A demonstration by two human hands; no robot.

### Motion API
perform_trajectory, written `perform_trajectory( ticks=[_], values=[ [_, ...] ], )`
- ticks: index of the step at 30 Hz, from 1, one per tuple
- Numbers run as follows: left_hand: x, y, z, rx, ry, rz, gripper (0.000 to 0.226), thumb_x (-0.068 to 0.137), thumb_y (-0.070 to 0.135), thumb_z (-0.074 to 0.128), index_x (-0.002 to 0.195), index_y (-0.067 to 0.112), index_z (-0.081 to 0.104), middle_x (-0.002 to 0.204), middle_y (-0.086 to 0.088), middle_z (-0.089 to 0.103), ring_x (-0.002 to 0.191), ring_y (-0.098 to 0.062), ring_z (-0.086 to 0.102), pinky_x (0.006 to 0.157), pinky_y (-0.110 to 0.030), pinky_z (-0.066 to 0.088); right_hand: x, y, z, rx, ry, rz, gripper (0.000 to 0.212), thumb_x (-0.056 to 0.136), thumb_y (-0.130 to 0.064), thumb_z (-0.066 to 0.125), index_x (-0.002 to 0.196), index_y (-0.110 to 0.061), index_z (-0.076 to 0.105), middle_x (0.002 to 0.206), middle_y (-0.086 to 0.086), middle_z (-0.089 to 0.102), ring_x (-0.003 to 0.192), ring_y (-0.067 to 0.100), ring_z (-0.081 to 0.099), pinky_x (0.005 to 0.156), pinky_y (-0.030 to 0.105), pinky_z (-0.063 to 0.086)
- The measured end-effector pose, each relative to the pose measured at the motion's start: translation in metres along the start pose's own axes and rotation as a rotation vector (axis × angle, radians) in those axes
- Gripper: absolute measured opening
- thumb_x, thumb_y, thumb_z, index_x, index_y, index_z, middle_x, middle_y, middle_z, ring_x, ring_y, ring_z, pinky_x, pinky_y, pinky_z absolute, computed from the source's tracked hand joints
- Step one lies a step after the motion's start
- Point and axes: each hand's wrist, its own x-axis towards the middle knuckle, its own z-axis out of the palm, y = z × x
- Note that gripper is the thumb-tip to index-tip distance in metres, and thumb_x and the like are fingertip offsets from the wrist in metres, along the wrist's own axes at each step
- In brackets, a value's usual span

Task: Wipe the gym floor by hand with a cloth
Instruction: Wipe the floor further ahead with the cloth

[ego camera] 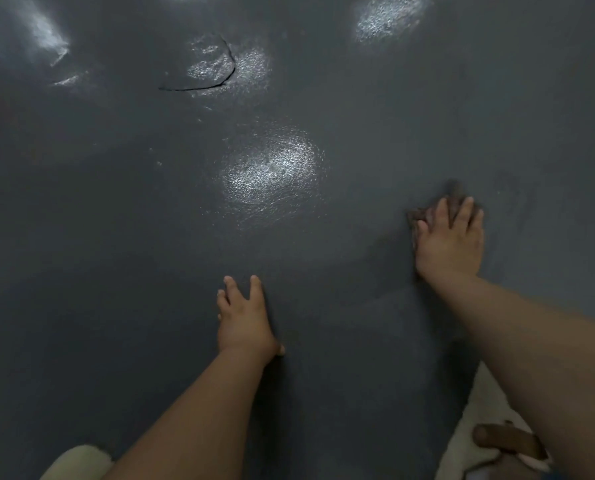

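Pale cream fabric (476, 420) sits at the bottom right edge, a second pale patch (78, 460) at the bottom left; both forearms reach forward from between them. Left hand (244, 320) rests palm down on the dark grey floor (116, 220), fingers (256, 289) straight and slightly spread, holding nothing. Right hand (450, 240) lies further forward and to the right, fingers extended and splayed, pressing flat on a dark cloth (424, 213). Cloth is bunched under the palm (blurred, so its long axis cannot be told); its edges show past the fingertips, ahead and to the left. 1 curved crack (220, 79) marks the floor far ahead, among several bright glare patches (272, 171).
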Motion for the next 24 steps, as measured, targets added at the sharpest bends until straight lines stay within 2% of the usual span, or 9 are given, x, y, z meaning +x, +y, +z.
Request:
perform_trajectory(
  ticks=[4, 7, 8, 10, 13, 17, 19, 21, 24],
  values=[
    [0.000, 0.002, 0.000, -0.008, -0.005, -0.015, 0.126, 0.067, 0.031, 0.085, 0.151, 0.021, -0.009, 0.154, -0.016, -0.022, 0.144, -0.037, -0.011, 0.115, -0.045, 0.019, -0.025, -0.040, 0.014, 0.021, -0.082, -0.126, 0.053, 0.102, -0.026, 0.029, 0.150, -0.005, 0.019, 0.155, 0.027, 0.003, 0.143, 0.044, -0.001, 0.117, 0.044, -0.003],
    [0.000, 0.002, 0.001, 0.002, 0.000, -0.015, 0.125, 0.066, 0.030, 0.085, 0.151, 0.022, -0.007, 0.154, -0.016, -0.021, 0.144, -0.036, -0.011, 0.115, -0.045, 0.018, -0.067, -0.074, 0.032, -0.040, -0.044, -0.462, 0.055, 0.091, -0.028, 0.029, 0.133, 0.000, 0.051, 0.142, 0.028, 0.040, 0.135, 0.044, 0.034, 0.114, 0.048, 0.020],
    [0.000, 0.002, 0.001, 0.009, -0.001, -0.020, 0.126, 0.066, 0.030, 0.086, 0.151, 0.022, -0.006, 0.154, -0.015, -0.021, 0.144, -0.036, -0.010, 0.115, -0.045, 0.018, -0.080, -0.080, 0.032, -0.078, -0.118, -0.561, 0.057, 0.087, -0.031, 0.029, 0.126, -0.003, 0.059, 0.136, 0.024, 0.050, 0.129, 0.042, 0.044, 0.110, 0.048, 0.031],
    [-0.001, 0.002, 0.000, 0.039, -0.003, -0.030, 0.126, 0.065, 0.031, 0.086, 0.151, 0.022, -0.006, 0.154, -0.016, -0.020, 0.144, -0.036, -0.009, 0.115, -0.045, 0.018, -0.097, -0.081, 0.033, -0.094, -0.210, -0.723, 0.057, 0.083, -0.037, 0.031, 0.123, -0.013, 0.064, 0.135, 0.013, 0.054, 0.124, 0.039, 0.050, 0.101, 0.047, 0.043],
    [0.000, 0.008, -0.002, 0.100, -0.021, -0.058, 0.126, 0.065, 0.032, 0.086, 0.150, 0.020, -0.006, 0.154, -0.020, -0.018, 0.144, -0.038, -0.006, 0.114, -0.046, 0.022, -0.087, -0.063, 0.028, -0.105, -0.193, -0.894, 0.056, 0.082, -0.042, 0.033, 0.123, -0.019, 0.064, 0.136, 0.007, 0.055, 0.123, 0.032, 0.053, 0.097, 0.044, 0.046],
    [0.002, 0.026, -0.003, 0.144, -0.035, -0.149, 0.114, 0.077, 0.029, 0.078, 0.149, 0.011, -0.009, 0.152, -0.025, -0.019, 0.144, -0.041, -0.006, 0.115, -0.049, 0.015, -0.041, -0.026, 0.010, -0.071, -0.151, -0.662, 0.052, 0.078, -0.037, 0.051, 0.123, -0.014, 0.063, 0.135, 0.013, 0.054, 0.121, 0.037, 0.054, 0.093, 0.050, 0.047],
    [0.002, 0.041, -0.001, 0.126, 0.016, -0.154, 0.103, 0.084, 0.030, 0.071, 0.149, 0.007, -0.006, 0.153, -0.023, -0.020, 0.144, -0.039, -0.007, 0.116, -0.049, 0.010, -0.014, -0.003, 0.002, -0.043, -0.104, -0.548, 0.054, 0.088, -0.031, 0.052, 0.139, -0.012, 0.047, 0.150, 0.015, 0.034, 0.136, 0.039, 0.035, 0.107, 0.050, 0.035],
    [0.001, 0.063, 0.002, 0.135, 0.066, -0.080, 0.106, 0.082, 0.036, 0.071, 0.150, 0.011, -0.006, 0.154, -0.022, -0.021, 0.145, -0.037, -0.009, 0.116, -0.048, 0.008, 0.012, 0.024, -0.009, -0.098, -0.114, -0.432, 0.056, 0.100, -0.034, 0.039, 0.151, -0.019, 0.020, 0.159, 0.010, 0.003, 0.146, 0.032, 0.004, 0.118, 0.041, 0.012],
    [0.000, 0.107, 0.009, 0.141, 0.146, 0.084, 0.105, 0.081, 0.036, 0.071, 0.151, 0.016, -0.006, 0.155, -0.019, -0.016, 0.145, -0.036, -0.006, 0.117, -0.045, 0.010, 0.027, 0.041, -0.020, -0.069, -0.111, -0.264, 0.057, 0.102, -0.036, 0.031, 0.152, -0.020, 0.008, 0.159, 0.009, -0.010, 0.146, 0.033, -0.006, 0.118, 0.038, 0.003]
  ],
)
